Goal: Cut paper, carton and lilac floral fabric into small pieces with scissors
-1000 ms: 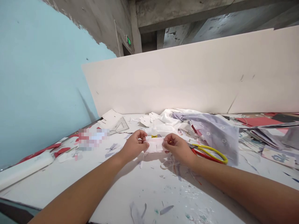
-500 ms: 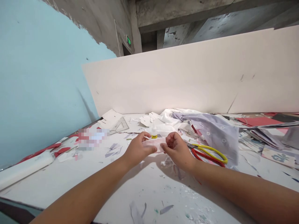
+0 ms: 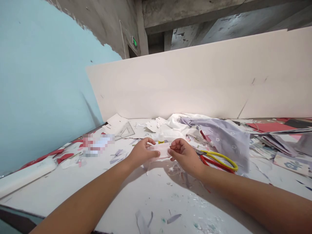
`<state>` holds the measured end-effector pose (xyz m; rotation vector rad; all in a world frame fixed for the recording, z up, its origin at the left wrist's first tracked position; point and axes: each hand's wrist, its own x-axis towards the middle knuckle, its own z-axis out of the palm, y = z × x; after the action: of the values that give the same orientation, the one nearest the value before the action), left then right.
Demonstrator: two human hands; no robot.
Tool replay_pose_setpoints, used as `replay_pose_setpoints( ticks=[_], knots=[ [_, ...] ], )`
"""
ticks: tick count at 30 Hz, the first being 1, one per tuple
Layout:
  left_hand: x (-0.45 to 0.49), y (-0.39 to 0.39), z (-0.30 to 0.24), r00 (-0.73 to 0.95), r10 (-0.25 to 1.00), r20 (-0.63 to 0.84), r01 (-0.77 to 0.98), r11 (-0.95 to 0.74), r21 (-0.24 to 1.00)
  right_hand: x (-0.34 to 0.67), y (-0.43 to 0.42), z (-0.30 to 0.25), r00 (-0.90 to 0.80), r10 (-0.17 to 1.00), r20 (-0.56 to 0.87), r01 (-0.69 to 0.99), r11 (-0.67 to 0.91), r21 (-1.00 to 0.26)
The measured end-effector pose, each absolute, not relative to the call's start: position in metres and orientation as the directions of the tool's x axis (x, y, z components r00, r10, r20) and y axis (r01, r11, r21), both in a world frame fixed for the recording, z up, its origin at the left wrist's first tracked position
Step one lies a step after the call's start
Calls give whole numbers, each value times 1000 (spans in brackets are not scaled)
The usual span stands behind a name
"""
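A small pale pink strip (image 3: 162, 151), of cloth or paper (I cannot tell which), is stretched between both hands above the white tabletop. My left hand (image 3: 143, 152) pinches its left end, thumb on the near side. At the right end, my right hand (image 3: 184, 156) grips it between thumb and curled fingers. Just behind the strip stands a small glue bottle (image 3: 161, 137) with a white top and a yellow label, its lower part hidden. Scissors with one yellow and one red handle (image 3: 220, 159) lie right of my right hand, blades partly covered by it.
Lavender flowered cloth (image 3: 223, 139) and crumpled white cloth (image 3: 176, 125) lie behind. A clear set square (image 3: 126, 130) rests back left, a white roll (image 3: 29, 174) farther left. Scraps (image 3: 174, 218) litter the white table (image 3: 122, 208). A pale board (image 3: 182, 81) closes off the back.
My left hand has shifted slightly left, and its thumb has slid leftward along the strip. The right hand's fingers have loosened a little. The strip stays held between both hands.
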<state>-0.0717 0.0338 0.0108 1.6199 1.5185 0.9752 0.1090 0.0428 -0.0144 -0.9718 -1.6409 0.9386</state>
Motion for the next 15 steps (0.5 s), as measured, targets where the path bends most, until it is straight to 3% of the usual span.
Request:
replay_pose_setpoints(
  ticks=[3, 7, 12, 15],
  knots=[
    [-77, 38, 7, 23, 998, 52, 589, -56, 806, 121, 49, 5, -242, 900, 362, 515, 435, -739],
    [-81, 39, 0, 54, 996, 71, 718, -88, 690, 155, 65, 43, -214, 928, 304, 780, 350, -519],
    [-79, 42, -9, 54, 993, 103, 811, -104, 576, 204, 76, 55, -221, 975, 4, 942, 214, -257],
    [-74, 43, -11, 110, 979, 174, 866, -181, 467, 223, 71, 42, -210, 971, -116, 967, 189, -172]
  ],
)
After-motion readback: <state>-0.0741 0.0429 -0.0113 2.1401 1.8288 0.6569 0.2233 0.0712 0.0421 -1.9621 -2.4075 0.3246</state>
